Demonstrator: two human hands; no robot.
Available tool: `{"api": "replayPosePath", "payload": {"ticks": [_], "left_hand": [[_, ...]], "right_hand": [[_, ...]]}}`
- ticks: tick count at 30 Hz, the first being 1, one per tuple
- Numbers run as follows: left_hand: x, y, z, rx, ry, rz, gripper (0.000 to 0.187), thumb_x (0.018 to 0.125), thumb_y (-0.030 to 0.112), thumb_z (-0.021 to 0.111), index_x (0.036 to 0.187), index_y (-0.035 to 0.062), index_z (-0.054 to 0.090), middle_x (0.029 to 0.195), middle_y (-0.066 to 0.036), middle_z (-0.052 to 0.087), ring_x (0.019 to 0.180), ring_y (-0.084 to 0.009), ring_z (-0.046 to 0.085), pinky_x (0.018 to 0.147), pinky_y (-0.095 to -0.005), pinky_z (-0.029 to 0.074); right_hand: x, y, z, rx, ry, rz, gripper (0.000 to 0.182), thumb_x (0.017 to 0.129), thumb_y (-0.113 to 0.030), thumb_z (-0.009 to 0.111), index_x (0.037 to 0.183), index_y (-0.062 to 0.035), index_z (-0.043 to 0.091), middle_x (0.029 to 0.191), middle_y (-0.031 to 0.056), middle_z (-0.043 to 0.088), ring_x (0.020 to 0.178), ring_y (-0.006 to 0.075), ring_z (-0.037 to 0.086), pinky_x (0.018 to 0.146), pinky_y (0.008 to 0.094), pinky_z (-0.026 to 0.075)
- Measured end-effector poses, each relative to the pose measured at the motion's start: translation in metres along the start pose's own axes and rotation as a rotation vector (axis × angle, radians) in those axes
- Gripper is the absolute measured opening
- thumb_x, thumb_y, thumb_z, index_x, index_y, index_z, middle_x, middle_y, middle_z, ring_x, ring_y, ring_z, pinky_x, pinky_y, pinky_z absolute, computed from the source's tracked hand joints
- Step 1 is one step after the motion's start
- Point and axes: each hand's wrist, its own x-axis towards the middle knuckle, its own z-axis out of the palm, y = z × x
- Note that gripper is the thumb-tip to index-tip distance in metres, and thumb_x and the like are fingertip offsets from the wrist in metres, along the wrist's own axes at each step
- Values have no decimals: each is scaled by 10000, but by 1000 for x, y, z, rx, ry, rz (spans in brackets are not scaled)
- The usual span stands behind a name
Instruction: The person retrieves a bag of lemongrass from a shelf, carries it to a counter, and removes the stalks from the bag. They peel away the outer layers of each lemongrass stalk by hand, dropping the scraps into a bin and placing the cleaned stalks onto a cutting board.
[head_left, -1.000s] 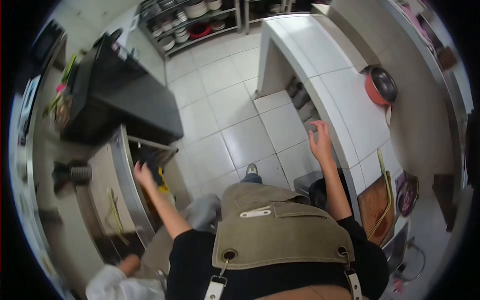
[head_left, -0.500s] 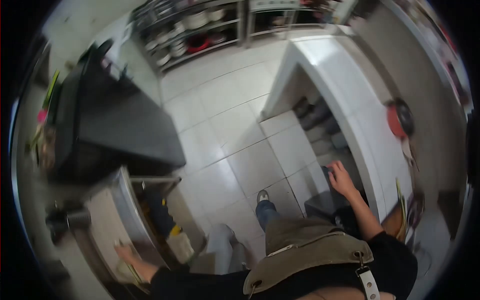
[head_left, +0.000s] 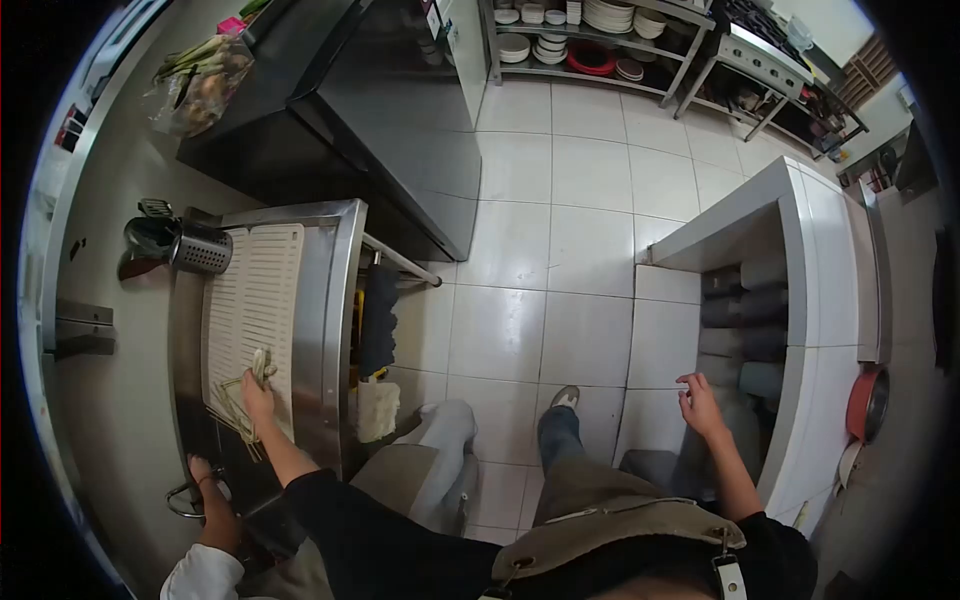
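the left hand (head_left: 257, 400) is closed on pale stalks (head_left: 262, 366), over the ribbed tray (head_left: 277, 285); moving them needs even hold. the right hand (head_left: 701, 408) is empty, fingers loosely apart.

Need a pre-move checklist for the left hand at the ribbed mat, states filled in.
1. Left hand at the stalks: ok
2. Stalks fully gripped: cannot tell, fingers partly hidden
3. Right hand empty: ok
4. Wide gap to co-worker's hand: not ok, it is close by, near the stalk ends
5. Utensil holder out of the left hand's way: ok, at the mat's far end
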Motion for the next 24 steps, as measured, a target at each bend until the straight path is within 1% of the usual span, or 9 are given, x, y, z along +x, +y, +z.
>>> {"api": "replayPosePath", "payload": {"ticks": [2,5,7,9,11,15,20,22,24], "left_hand": [[-1,28,-5,45,44,-139,396,781,47,557,1169,38,475,1119,-155,549,1076,-331,457,915,-410,365],[-4,60,-13,200,143,-39,331,800,56,529,1131,51,513,1111,-115,562,1065,-310,475,910,-412,359],[6,69,-9,282,365,219,275,813,60,495,1083,73,544,1059,-79,580,1026,-283,496,895,-414,357],[6,128,-43,208,470,394,280,781,39,488,1051,77,552,1010,-79,582,977,-278,509,882,-408,363],[8,186,-68,81,402,557,285,752,37,491,1028,71,552,982,-82,580,929,-271,520,864,-395,377],[-66,388,-145,-295,410,1134,277,729,34,499,1000,65,550,989,-63,580,908,-239,539,816,-360,406],[-196,549,-178,-531,147,1725,229,776,56,523,1003,73,548,943,-47,581,896,-210,542,793,-321,403],[-252,594,-185,-554,-216,1896,205,763,52,569,967,63,551,930,-73,592,886,-254,552,775,-345,416],[-302,632,-191,-595,-402,2093,204,774,70,574,977,58,550,924,-89,592,868,-267,554,747,-353,418]], "right_hand": [[1,3,8,-47,-32,-7,230,790,-13,517,1016,-50,509,948,136,474,701,256,556,662,362,456],[2,4,17,-53,-67,-24,221,791,-19,521,1009,-52,512,946,137,473,701,262,562,659,366,461],[2,-2,19,-33,-81,-22,219,791,-20,522,1008,-53,512,949,138,474,704,268,565,664,368,467],[3,-10,21,-10,-94,-19,218,792,-21,522,1006,-54,513,951,139,475,707,273,569,668,369,473],[2,-19,20,39,-69,-65,216,791,-21,525,1005,-50,514,960,142,479,709,284,573,681,361,485],[2,-42,4,103,115,-234,230,800,-25,533,1030,-35,523,996,131,496,766,263,576,702,334,490],[-36,-80,-71,755,147,34,242,914,-189,464,1094,-33,506,1071,82,525,870,149,541,736,278,459],[-66,-83,-101,997,265,-9,284,925,-236,460,1119,-30,489,1052,74,537,896,139,534,749,268,445],[-106,-88,-122,1054,454,5,302,927,-251,458,1130,-29,480,1043,68,538,897,135,533,759,266,439]]}}
